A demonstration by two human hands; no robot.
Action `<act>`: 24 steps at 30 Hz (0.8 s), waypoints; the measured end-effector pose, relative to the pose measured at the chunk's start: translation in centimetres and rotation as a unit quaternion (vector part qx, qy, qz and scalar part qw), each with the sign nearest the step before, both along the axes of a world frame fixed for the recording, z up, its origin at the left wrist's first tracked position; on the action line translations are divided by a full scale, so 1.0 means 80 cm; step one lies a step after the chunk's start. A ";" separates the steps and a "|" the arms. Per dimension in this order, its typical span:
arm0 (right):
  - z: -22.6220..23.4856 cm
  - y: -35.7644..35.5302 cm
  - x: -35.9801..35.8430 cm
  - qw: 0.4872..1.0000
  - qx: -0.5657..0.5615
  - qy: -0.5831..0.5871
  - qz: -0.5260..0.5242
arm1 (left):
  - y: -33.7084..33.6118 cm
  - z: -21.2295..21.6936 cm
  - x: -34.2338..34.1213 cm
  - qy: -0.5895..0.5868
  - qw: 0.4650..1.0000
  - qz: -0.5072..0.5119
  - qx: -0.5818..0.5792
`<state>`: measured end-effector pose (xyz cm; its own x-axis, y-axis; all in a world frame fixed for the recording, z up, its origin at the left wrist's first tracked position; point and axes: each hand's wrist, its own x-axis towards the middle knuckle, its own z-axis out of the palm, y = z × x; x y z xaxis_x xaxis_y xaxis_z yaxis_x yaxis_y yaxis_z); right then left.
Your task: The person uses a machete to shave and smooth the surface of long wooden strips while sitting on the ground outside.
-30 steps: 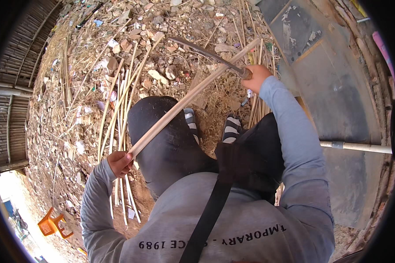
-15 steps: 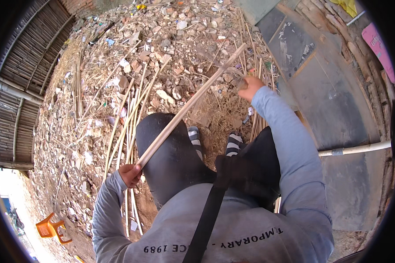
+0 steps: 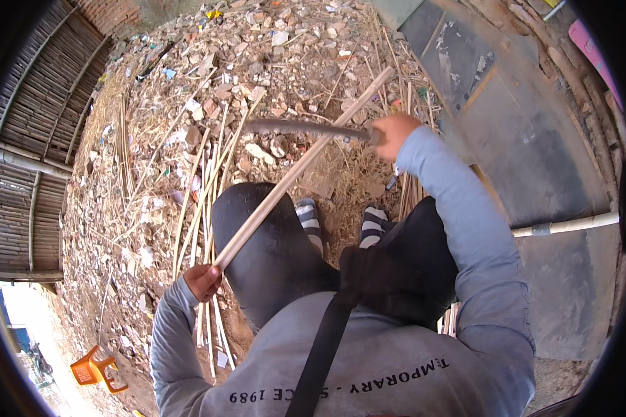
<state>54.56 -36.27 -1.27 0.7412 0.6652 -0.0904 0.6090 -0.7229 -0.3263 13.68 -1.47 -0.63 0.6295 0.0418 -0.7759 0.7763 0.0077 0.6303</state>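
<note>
Rubble-strewn ground (image 3: pixel 285 76) spreads beyond the seated person's feet, with loose slats (image 3: pixel 200 208) lying left of the left knee (image 3: pixel 240 200). Across that knee runs a pale split-bamboo strip (image 3: pixel 271 201), its near end pinched in the left hand (image 3: pixel 203 282), its long axis slanting away and rightward to a free far end. Just right of that far half, and much nearer it than the left, the right hand (image 3: pixel 395 135) is closed round the handle of a curved knife (image 3: pixel 292 128). Its blurred blade points left, crossing the strip's line obliquely; whether they touch, I cannot tell.
</note>
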 end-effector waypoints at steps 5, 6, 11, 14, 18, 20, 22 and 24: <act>0.012 -0.034 0.043 0.993 -0.026 -0.007 -0.112 | -0.007 0.021 0.031 0.011 0.999 -0.033 0.000; 0.045 -0.019 0.025 0.990 -0.073 0.050 -0.112 | -0.014 0.025 0.027 0.014 0.999 -0.012 0.030; 0.058 0.006 -0.024 0.995 -0.088 0.045 0.005 | 0.003 0.003 -0.002 -0.017 1.000 -0.008 -0.002; 0.031 -0.031 0.045 0.990 -0.018 0.042 -0.135 | -0.003 -0.002 0.015 -0.029 1.000 0.006 -0.002; 0.037 -0.055 0.055 0.984 0.004 0.039 -0.172 | -0.005 0.008 0.018 -0.019 0.999 -0.008 0.032; 0.037 -0.055 0.034 0.989 0.035 0.024 -0.143 | 0.003 0.008 0.015 -0.012 1.000 -0.023 -0.001; 0.048 -0.042 0.006 0.998 0.025 -0.026 -0.055 | 0.007 0.001 0.011 -0.015 1.000 -0.018 0.001; 0.069 -0.023 -0.014 1.000 -0.019 -0.007 -0.024 | 0.012 0.000 0.009 -0.021 0.999 -0.030 -0.032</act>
<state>53.47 -38.12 4.23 0.7735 0.6250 -0.1047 0.5776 -0.7633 -0.2894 14.44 -0.48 -0.63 0.6612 -0.0463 -0.7488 0.7497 0.0031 0.6618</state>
